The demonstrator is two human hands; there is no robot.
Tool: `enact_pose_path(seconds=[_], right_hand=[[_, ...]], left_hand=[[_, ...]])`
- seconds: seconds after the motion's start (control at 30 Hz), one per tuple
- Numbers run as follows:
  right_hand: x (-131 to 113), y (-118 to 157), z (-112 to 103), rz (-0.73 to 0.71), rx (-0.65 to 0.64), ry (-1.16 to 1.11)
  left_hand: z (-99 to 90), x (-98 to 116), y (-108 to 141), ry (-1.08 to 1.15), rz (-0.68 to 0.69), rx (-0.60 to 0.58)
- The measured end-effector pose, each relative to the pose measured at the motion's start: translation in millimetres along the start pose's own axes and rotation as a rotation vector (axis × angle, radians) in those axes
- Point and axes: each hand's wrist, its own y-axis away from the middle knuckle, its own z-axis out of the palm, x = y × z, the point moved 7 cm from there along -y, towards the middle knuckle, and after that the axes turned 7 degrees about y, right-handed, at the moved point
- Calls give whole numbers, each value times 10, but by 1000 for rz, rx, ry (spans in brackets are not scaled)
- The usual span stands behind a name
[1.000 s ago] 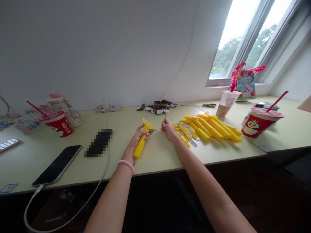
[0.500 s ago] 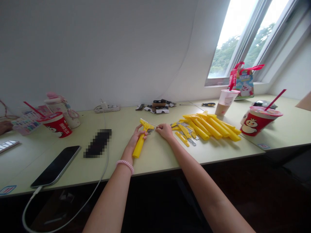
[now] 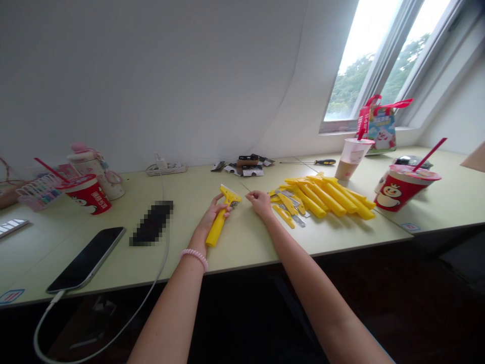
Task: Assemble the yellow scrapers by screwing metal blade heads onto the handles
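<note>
A yellow scraper (image 3: 216, 228) with a wide flat head is gripped in my left hand (image 3: 208, 218), its handle pointing down towards the table's front edge. Small dark screws, hard to make out, sit near its head by my fingertips. My right hand (image 3: 260, 203) is just to the right, pinching a thin metal rod that points up and left, apart from the scraper. Beside my right hand lie loose yellow pieces (image 3: 284, 216) and metal blades (image 3: 299, 221). Several yellow handles (image 3: 329, 197) are piled to their right.
Two phones lie on the left, one (image 3: 89, 259) with a white cable. Red cups (image 3: 89, 196) (image 3: 402, 189) stand at both sides. Small torn boxes (image 3: 250, 166), a screwdriver (image 3: 325, 162), a clear cup (image 3: 350, 161) and a bag (image 3: 382, 130) are at the back. A person's arm (image 3: 13, 194) shows far left.
My right hand has tilted the thin rod away from the scraper's head. My left hand keeps the scraper nearly where it was. The person's arm at far left has shifted.
</note>
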Motion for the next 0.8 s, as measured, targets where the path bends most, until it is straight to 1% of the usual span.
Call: enact_pose_path(seconds=[0.07,0.17,0.23,0.33,0.47,0.63,0.8], right_hand=[[-21,16,-34,8,-13,-140],[-126,70,-24,-15,-81,-408],[-218,112,-7,-49,-114,-493],[-321,154,4,-87,-113,-508],[-394,171,7,-115,-100,-426],[-428,182,-31,-140,-72,-361],[-426,190,-40,-138,-70,-371]], left_hand=[[-11,-27,-29,-22,-14,-21],[-23,-59,-73,-50,-12,-58],[-25,-75,-93,-67,-8,-84],[-28,-95,-104,-93,-10,-113],[-12,-110,-86,-110,-30,-140],[33,-105,-38,-156,-53,-163],[69,-109,-4,-178,-80,-207]])
